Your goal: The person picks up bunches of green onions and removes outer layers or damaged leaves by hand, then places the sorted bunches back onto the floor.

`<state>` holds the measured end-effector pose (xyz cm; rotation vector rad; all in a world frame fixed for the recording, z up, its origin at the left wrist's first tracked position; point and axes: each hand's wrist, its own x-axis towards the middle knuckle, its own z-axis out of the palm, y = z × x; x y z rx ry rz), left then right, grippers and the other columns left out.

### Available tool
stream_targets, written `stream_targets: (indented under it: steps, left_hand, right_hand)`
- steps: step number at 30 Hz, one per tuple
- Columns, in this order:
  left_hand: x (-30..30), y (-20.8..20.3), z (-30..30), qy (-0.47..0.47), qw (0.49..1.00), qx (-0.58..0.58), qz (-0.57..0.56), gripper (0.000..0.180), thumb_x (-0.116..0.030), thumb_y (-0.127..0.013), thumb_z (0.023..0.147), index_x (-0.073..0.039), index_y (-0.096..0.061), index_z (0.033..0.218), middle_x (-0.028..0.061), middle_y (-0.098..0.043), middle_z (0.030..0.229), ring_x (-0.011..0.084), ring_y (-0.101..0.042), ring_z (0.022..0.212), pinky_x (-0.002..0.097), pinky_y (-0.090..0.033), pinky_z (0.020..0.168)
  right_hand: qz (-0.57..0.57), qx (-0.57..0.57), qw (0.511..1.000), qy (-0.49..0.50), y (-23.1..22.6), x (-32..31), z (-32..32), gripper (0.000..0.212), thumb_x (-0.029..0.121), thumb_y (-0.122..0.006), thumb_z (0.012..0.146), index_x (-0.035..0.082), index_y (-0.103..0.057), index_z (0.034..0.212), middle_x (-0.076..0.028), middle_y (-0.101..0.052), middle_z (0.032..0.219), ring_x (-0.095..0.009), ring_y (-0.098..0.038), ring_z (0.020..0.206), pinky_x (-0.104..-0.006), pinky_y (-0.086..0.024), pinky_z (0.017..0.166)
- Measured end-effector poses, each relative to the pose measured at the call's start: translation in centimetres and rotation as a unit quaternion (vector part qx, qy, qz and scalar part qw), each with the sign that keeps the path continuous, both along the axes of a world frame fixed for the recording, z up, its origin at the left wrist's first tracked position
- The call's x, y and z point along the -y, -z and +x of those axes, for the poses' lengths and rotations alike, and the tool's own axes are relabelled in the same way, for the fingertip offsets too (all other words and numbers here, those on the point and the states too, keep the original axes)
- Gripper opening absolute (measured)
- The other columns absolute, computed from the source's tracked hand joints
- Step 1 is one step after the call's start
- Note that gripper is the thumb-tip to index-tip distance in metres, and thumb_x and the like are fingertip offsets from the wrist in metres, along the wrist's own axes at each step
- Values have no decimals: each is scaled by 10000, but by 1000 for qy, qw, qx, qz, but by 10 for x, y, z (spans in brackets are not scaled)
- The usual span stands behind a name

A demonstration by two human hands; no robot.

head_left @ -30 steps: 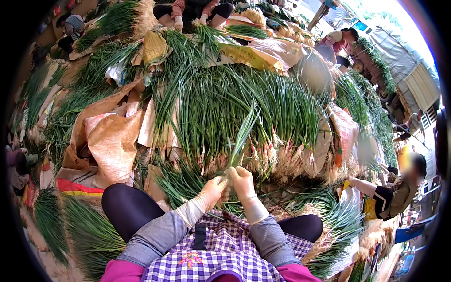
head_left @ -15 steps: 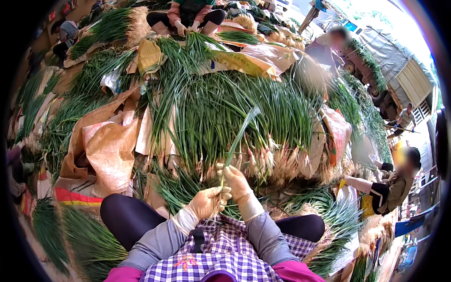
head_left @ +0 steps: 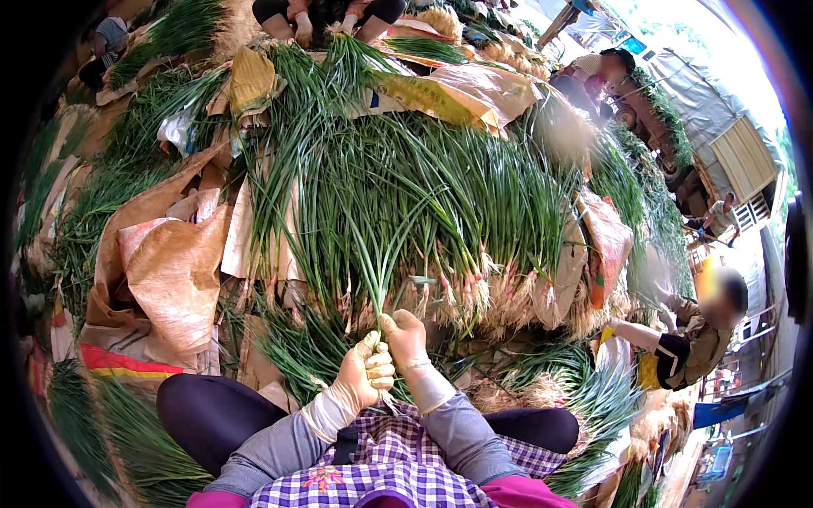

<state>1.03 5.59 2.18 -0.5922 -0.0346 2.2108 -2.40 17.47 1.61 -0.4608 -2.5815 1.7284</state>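
In front of my lap, my gloved left hand (head_left: 364, 374) is closed around the lower end of a green onion (head_left: 378, 292), with pale roots poking out below the fist. My gloved right hand (head_left: 407, 342) is closed too, its thumb and fingers at the stem just above the left hand. The long green leaves rise from between my hands and overlap the large pile of green onions (head_left: 423, 186) beyond them. Exactly how many stems are in my hands is hard to tell against that pile.
More green onions (head_left: 584, 389) lie by my right knee, others (head_left: 144, 440) at my left. A crumpled brown sack (head_left: 182, 271) lies to the left. Across the pile sits a co-worker (head_left: 326, 25); another person (head_left: 699, 330) sits at right, with more people farther off.
The single broad leaf that stood up from my hands no longer shows there; several thinner leaves do. My right hand has moved lower, and the view has shifted slightly.
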Motion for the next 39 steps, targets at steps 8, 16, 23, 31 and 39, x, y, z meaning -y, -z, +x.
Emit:
stream_targets:
  steps: [8, 16, 23, 31, 39]
  left_hand:
    - [1, -29, -13, -61, 986, -127, -86, 218, -257, -464, 945, -90, -489, 806, -58, -303, 523, 60, -288, 432, 210, -248, 388]
    - [13, 17, -25, -19, 950, -109, -292, 207, -141, -441, 949, -19, -540, 1084, 25, -553, 780, 52, -402, 522, 172, -326, 439]
    - [3, 19, -27, -42, 919, -168, -354, 176, -181, -437, 960, -42, -502, 1046, 103, -622, 947, 193, -632, 839, 294, -550, 666]
    - [-14, 28, -10, 82, 917, -189, -342, 131, -92, -467, 938, -57, -383, 1033, 99, -555, 880, 164, -553, 628, 270, -499, 525]
    - [2, 12, -13, 45, 920, -181, -346, 311, -100, -507, 919, -3, -421, 1202, 87, -623, 891, 97, -550, 657, 202, -459, 521]
  right_hand:
    - [339, 191, 881, -271, 45, -74, -16, 324, 336, -580, 827, 26, -661, 881, -178, -652, 801, -281, -641, 784, -369, -506, 743]
    - [358, 188, 911, -84, -19, -79, -130, 345, 335, -616, 835, 3, -632, 744, -138, -648, 697, -261, -631, 638, -357, -517, 653]
    - [-44, 194, 980, -6, -16, -59, -118, 327, 206, -655, 827, -17, -597, 1059, -128, -654, 929, -171, -616, 815, -307, -509, 707]
    - [250, -3, 964, -94, 9, -16, -14, 168, 174, -626, 845, 15, -579, 817, -84, -631, 714, -151, -556, 600, -300, -460, 570]
    - [328, 181, 846, -378, -17, -86, -41, 304, 329, -612, 821, 27, -645, 842, -152, -661, 813, -282, -645, 745, -377, -501, 772]
